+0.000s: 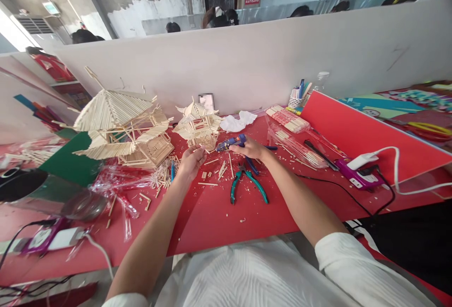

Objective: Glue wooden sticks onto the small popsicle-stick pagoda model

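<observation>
Head view: pliers [248,185], stick scraps [221,170] between hands.

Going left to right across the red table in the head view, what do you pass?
Large stick pavilion → left hand → small stick model → right hand holding the blue glue gun → bundled sticks → purple power strip.

Glue gun [231,142] half hidden in right hand [249,149] (grip unclear); heads behind partition [247,57] — cut off.

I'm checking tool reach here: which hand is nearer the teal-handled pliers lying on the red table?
Right. The right hand, gripping a blue glue gun, sits just above the teal-handled pliers. The left hand lies farther off, to their left, by the small wooden stick model.
</observation>
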Demonstrator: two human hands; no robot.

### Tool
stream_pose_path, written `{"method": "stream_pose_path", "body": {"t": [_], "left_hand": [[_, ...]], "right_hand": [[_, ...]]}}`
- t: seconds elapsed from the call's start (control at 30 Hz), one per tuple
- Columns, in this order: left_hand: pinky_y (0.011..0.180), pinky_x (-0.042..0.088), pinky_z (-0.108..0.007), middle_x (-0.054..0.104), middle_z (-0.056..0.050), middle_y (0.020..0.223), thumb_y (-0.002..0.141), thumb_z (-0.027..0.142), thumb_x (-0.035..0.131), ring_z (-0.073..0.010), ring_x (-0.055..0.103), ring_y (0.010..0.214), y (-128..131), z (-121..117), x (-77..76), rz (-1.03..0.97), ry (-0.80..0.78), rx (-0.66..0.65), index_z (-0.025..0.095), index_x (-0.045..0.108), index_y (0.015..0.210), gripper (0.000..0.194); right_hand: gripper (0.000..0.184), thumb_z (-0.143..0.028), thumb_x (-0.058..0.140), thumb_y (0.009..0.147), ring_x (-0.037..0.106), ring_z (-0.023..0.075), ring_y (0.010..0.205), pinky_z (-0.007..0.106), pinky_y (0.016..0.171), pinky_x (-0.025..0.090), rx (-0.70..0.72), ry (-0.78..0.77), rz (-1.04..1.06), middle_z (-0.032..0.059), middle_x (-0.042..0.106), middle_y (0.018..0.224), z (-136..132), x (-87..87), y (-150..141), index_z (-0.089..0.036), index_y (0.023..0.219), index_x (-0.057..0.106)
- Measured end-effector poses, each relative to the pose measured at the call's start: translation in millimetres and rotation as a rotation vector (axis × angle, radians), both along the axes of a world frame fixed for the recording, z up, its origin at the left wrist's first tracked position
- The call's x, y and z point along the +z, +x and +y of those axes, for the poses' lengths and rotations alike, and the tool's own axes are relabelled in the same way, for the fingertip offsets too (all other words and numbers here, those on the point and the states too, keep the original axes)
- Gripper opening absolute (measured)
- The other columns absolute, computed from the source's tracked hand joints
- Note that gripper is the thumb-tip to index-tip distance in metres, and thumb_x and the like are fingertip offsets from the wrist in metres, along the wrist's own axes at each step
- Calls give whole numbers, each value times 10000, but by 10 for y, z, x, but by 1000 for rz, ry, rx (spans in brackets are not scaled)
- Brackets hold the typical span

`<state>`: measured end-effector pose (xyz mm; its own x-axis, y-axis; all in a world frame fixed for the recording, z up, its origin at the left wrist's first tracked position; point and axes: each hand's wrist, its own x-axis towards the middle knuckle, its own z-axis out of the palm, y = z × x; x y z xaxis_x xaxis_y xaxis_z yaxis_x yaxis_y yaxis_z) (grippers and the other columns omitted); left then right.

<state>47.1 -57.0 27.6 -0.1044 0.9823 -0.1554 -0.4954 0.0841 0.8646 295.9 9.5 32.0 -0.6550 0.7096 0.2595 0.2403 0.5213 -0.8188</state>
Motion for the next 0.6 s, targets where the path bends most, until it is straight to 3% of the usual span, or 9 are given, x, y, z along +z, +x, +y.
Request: {"method": "stream_pose_path", "body": {"t": [0.27,0.37,0.47,0.6], "left_hand": [[695,542,-194,633,21,703,695,156,847,-70,622,635,17,-6,11,8,-4,18,155,581,872,319],[693,539,-190,616,32,680,695,158,851,-63,607,619,21,-7,8,10,1,19,155,584,876,322],[682,535,-188,616,31,680,689,165,859,-66,605,622,27,-4,1,11,11,25,158,588,881,333],[695,536,-192,622,28,687,682,173,861,-72,620,642,34,-2,-11,20,12,39,158,594,884,335]], "right_hand": [[505,-651,640,863,497,95,504,221,467,431,91,-141,158,-12,583,637,2,-16,1,-176,693,616],[569,-721,571,882,525,96,558,225,501,457,142,-282,221,19,628,755,64,-46,117,-160,817,647],[630,-788,597,818,531,98,569,238,520,467,230,-431,171,30,629,776,103,-37,266,-160,865,612],[473,-597,770,792,413,73,480,224,453,375,129,-429,119,-43,510,608,120,17,404,-179,788,547]]}}
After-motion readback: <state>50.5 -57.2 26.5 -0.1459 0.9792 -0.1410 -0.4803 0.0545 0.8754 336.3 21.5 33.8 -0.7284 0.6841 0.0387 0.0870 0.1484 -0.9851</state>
